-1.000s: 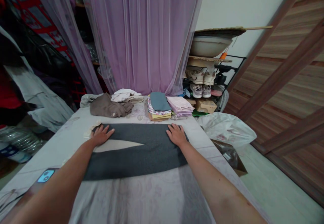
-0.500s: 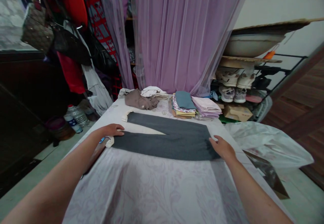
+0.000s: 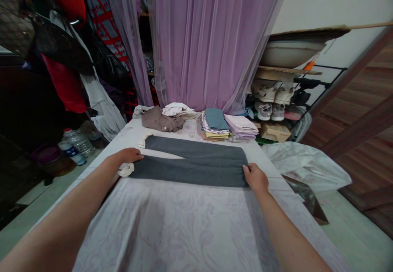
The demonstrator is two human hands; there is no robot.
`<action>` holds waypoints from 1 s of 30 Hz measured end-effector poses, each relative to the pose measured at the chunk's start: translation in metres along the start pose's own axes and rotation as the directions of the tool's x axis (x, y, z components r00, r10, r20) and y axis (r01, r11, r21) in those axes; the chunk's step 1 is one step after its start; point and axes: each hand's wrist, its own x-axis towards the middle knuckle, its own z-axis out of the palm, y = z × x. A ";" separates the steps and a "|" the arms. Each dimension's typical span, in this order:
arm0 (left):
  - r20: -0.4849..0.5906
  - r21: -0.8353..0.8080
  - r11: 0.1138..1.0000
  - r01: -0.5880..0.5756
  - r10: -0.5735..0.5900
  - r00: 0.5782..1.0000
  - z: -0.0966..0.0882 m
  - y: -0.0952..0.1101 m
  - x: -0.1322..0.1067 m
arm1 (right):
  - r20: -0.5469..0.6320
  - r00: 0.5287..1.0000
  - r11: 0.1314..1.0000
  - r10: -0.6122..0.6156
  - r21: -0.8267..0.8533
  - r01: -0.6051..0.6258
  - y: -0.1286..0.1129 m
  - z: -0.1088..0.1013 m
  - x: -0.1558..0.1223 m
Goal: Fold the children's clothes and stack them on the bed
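Grey garment (image 3: 190,166) lies doubled lengthwise on lilac-print sheet (image 3: 172,231), one hand at each end.
Garment is mid-sheet, flat, long axis across the view; one lengthwise fold looks done, ends not yet folded in, so it reads as part-way. Left hand (image 3: 127,155) lies on the left end, fingers flat and open, just beside a crumpled cream scrap (image 3: 126,169). Right hand (image 3: 255,177) is at the right end, fingers slightly curled on the cloth; cannot tell if they grip it. Far end: multicolour stack (image 3: 214,126) and pink stack (image 3: 241,126) look finished, while brown garment (image 3: 158,119) and white cloth (image 3: 175,109) lie loose. No readable writing; water bottle (image 3: 71,152) has a blue label, too small to read.
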 end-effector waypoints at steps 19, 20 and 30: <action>-0.353 0.029 0.882 -0.470 0.449 0.821 0.079 0.040 -0.080 | -0.260 0.663 0.656 -0.702 0.127 0.744 0.054 0.020 -0.037; -0.373 0.031 0.892 -0.452 0.430 0.822 0.080 0.041 -0.078 | -0.271 0.655 0.655 -0.705 0.105 0.749 0.051 0.020 -0.034; -0.330 -0.050 0.869 -0.492 0.451 0.829 0.065 0.045 -0.087 | -0.062 0.654 0.653 -0.754 0.033 0.757 0.056 -0.019 -0.042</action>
